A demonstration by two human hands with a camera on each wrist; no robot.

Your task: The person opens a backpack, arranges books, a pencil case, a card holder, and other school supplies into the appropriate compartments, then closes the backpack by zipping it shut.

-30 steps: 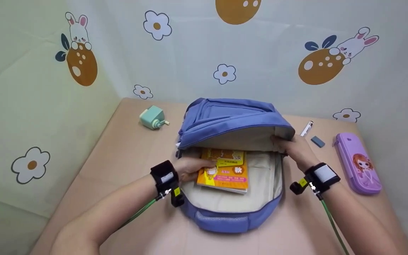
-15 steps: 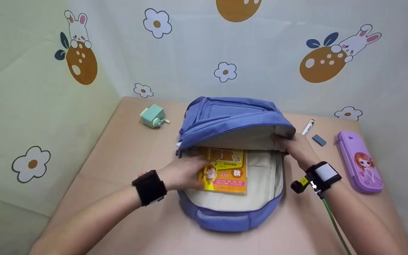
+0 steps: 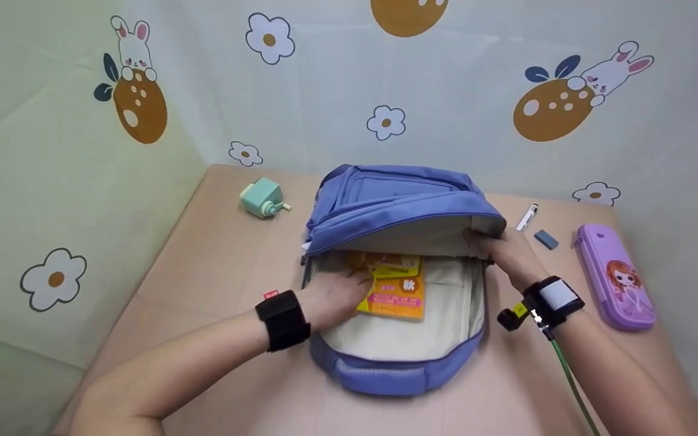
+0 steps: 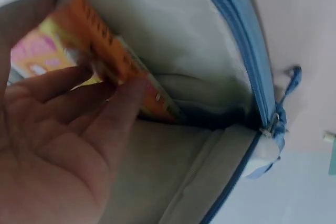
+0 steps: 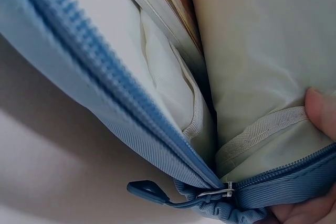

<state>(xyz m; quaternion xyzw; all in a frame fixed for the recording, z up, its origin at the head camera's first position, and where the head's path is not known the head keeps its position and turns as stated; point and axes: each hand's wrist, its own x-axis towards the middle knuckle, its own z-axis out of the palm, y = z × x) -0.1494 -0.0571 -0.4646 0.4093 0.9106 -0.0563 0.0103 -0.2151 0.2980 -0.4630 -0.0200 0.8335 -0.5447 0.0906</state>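
Observation:
A blue backpack (image 3: 379, 378) lies on its back with its main compartment unzipped. Inside it, against the pale lining, is an orange and yellow book (image 3: 394, 303); its upper end goes under the lifted front panel. My left hand (image 3: 334, 297) reaches into the bag from the left, and its fingertips touch the book. The left wrist view shows the fingers fairly straight against the book's spine side (image 4: 113, 51). My right hand (image 3: 506, 254) pinches the edge of the front panel (image 3: 409, 209) and holds it up, thumb (image 5: 321, 111) on the lining.
A mint pencil sharpener (image 3: 262, 198) stands at the back left of the table. To the right lie a white marker (image 3: 528, 217), a dark eraser (image 3: 546, 240) and a purple pencil case (image 3: 615, 275). A patterned cloth (image 3: 325, 91) hangs behind the table.
My left hand drew back to the left off the book, turned palm down, then moved in over the book again. The right hand still holds up the panel.

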